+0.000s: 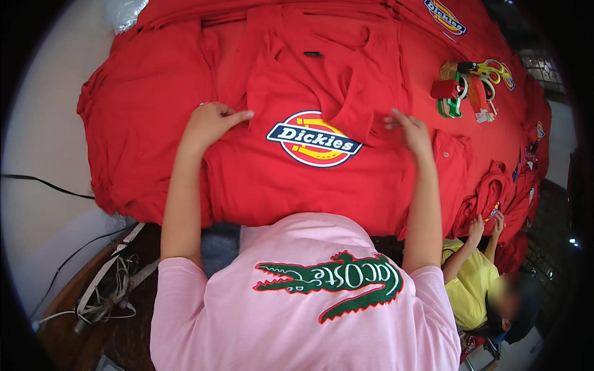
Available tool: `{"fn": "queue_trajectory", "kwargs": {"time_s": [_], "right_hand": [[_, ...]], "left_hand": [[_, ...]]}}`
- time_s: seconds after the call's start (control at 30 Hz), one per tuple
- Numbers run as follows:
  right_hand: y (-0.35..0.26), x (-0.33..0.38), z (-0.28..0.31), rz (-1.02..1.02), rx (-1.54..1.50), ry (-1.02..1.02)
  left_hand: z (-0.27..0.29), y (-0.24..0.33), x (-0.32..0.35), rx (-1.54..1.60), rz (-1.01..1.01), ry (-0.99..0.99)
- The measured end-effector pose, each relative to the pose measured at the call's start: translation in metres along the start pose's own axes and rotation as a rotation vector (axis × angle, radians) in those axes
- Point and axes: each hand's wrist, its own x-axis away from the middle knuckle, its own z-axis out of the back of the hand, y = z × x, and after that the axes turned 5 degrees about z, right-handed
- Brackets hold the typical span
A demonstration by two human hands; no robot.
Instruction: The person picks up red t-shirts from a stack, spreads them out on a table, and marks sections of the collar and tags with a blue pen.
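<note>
A red T-shirt lies spread in front of me, with a round yellow, red and navy chest print and its neck opening toward the far side. My left hand is at the shirt's left edge, thumb stretched toward the print and apart from the fingers. Its other fingertips are partly hidden. On the other side, my right hand hovers by a raised fold of the red cloth. The right fingers are apart, slightly blurred, and hold nothing I can see.
Stacked red garments cover the table around the shirt. Scissors and tape rolls with a dispenser sit at far right. A co-worker in yellow handles red cloth at right. Cables hang at lower left.
</note>
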Motion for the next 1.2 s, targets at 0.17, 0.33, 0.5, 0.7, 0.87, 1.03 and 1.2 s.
{"fn": "queue_trajectory", "kwargs": {"time_s": [0.17,0.33,0.5,0.7,0.87,1.03,1.2], "right_hand": [[-0.011,-0.014,-0.066,-0.321,-0.770,-0.410],[-0.035,-0.027,-0.070,-0.214,-1.248,-0.076],[-0.074,-0.059,0.018,0.049,-1.186,0.167],[-0.148,-0.064,0.062,0.410,-0.883,0.212],[-0.134,-0.106,0.045,0.481,-0.520,0.363],[-0.070,-0.162,0.008,0.102,-0.783,0.146],[-0.039,-0.180,0.012,-0.008,-0.963,-0.007]], "left_hand": [[-0.056,0.024,-0.038,0.948,0.176,-0.163],[-0.066,0.043,-0.059,1.877,0.148,-0.577],[0.003,0.059,-0.091,1.845,0.034,-0.327],[0.074,0.072,-0.116,1.757,-0.389,-0.240],[0.077,0.052,-0.150,1.585,-0.273,-0.285],[0.041,0.022,-0.203,1.421,-0.166,-0.113],[0.028,0.016,-0.212,1.323,0.059,-0.227]]}}
